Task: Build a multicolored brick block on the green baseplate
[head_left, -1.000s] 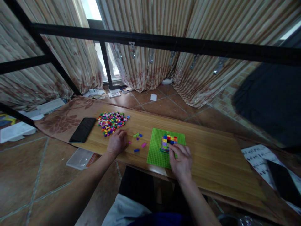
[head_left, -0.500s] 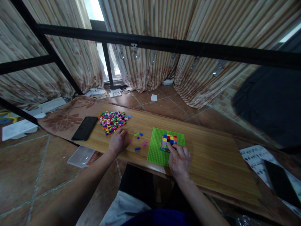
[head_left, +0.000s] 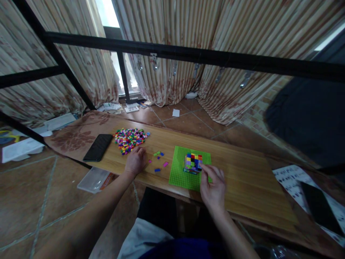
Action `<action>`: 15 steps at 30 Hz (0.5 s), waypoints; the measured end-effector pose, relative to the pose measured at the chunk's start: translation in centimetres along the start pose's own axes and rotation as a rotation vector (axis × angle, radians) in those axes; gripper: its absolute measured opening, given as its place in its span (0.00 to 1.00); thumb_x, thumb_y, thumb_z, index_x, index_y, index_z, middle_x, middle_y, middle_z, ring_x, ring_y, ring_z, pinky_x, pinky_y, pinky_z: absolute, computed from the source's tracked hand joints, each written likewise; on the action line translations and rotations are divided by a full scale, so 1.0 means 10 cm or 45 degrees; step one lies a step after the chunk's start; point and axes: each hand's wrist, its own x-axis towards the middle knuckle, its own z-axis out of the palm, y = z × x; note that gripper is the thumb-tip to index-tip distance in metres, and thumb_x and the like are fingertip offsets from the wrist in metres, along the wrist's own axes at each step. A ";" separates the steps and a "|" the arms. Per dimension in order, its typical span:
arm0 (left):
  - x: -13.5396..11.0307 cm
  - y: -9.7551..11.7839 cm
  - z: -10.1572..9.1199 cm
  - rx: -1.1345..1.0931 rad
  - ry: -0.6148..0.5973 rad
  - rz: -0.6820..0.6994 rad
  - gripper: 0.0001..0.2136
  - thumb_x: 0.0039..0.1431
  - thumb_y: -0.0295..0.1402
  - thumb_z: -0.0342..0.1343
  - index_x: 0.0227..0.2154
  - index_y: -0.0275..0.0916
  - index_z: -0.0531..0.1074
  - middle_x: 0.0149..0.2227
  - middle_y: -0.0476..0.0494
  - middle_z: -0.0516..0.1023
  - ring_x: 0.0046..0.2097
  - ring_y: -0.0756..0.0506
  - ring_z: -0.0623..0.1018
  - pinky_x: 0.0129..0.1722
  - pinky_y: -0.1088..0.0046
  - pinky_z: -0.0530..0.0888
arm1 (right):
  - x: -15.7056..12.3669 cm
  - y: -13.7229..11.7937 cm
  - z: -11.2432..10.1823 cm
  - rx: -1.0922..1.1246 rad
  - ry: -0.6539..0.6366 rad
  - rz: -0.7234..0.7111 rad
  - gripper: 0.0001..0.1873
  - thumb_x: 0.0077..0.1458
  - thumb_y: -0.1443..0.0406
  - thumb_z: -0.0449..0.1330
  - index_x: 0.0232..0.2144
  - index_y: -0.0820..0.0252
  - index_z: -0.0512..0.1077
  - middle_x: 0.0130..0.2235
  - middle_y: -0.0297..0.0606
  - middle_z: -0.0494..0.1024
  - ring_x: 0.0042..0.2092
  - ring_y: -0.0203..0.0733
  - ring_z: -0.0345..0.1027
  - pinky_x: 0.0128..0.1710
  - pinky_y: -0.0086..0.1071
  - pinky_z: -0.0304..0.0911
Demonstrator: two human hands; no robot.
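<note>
One squarish, multicoloured brick block (head_left: 192, 162) sits on a studded green baseplate (head_left: 176, 174); at its right edge, the right hand (head_left: 214, 185) has thumb and forefinger close together, any hold unclear. Loosely curled, the left hand (head_left: 135, 160) rests beside the heaped plastic bricks (head_left: 129, 138), its grasp hidden. Farther out are an orange-marked clear plastic container (head_left: 91, 180) and a printed sheet (head_left: 288, 174), its print unreadable

- I see a black phone (head_left: 97, 148) at the left of the desk (head_left: 242, 180).
- I see striped curtains (head_left: 167, 21) behind a black metal frame (head_left: 172, 49).
- I spot a clear plastic container (head_left: 93, 180) and white slip (head_left: 176, 113) on the tiled floor (head_left: 24, 201).
</note>
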 end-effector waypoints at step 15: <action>-0.01 0.00 0.00 -0.010 -0.019 -0.010 0.08 0.58 0.25 0.47 0.34 0.37 0.71 0.39 0.39 0.74 0.42 0.44 0.74 0.45 0.66 0.73 | -0.52 -0.48 0.69 0.205 -0.463 -0.070 0.14 0.60 0.71 0.52 0.41 0.58 0.76 0.39 0.41 0.77 0.42 0.44 0.69 0.43 0.38 0.67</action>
